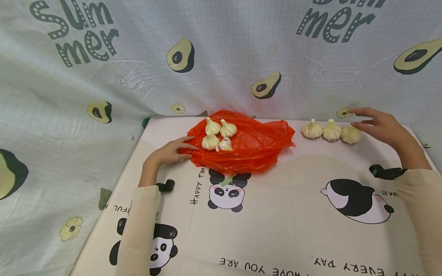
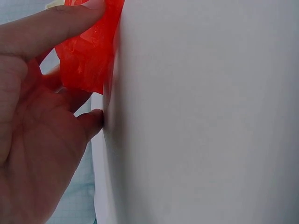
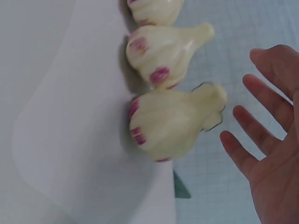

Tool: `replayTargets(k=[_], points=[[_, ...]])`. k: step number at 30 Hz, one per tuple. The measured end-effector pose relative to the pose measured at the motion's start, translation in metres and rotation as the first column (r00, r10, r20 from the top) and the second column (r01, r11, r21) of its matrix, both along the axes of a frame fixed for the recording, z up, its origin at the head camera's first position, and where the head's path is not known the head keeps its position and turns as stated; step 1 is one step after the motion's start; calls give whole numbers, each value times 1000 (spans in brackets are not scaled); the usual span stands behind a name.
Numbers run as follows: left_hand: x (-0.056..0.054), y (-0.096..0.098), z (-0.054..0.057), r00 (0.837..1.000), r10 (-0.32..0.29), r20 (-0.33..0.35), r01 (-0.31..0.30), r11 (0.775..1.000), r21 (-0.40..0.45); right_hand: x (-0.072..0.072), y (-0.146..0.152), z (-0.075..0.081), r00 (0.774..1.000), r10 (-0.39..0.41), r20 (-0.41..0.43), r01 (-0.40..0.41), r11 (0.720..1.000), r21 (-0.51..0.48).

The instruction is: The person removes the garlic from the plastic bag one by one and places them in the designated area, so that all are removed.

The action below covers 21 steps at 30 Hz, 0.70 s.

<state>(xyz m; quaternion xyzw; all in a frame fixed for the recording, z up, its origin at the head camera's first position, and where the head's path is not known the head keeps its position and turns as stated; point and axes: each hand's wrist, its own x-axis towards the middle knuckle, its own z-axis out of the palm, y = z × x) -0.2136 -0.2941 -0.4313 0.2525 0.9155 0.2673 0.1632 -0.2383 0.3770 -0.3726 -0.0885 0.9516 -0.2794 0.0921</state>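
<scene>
My left hand [image 1: 169, 151] is at the left side of a crumpled red plastic bag [image 1: 255, 161], holding its edge between thumb and fingers. In the left wrist view the thumb overlaps the red plastic and the other fingers are partly behind it. Several garlic bulbs [image 1: 210, 142] sit together on the bag's left part. To the right, my right hand [image 1: 383, 125] hovers by the rightmost of three garlic bulbs standing in a row. The right wrist view shows that garlic bulb [image 3: 163, 123] with purple marks, apart from the spread fingers.
The light tablecloth [image 1: 276, 230] carries printed pandas and lettering. A hanging curtain [image 1: 221, 76] with avocado prints closes off the back and left. The middle garlic bulb [image 1: 331, 131] and left garlic bulb [image 1: 312, 129] of the row stand close beside the rightmost one.
</scene>
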Motion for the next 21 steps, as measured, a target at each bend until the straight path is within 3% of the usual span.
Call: replayTargets(k=[8, 15, 21], points=[[-1, -1, 0, 1000, -8, -6, 8, 1000, 8, 14, -24, 9, 985, 80, -152, -82, 997, -7], [0, 1, 0, 1000, 11, 8, -11, 1000, 2, 28, -46, 11, 982, 106, -158, -110, 994, -22], [0, 1, 0, 1000, 8, 4, -8, 1000, 1, 39, -63, 12, 961, 155, -230, -165, 986, -26]])
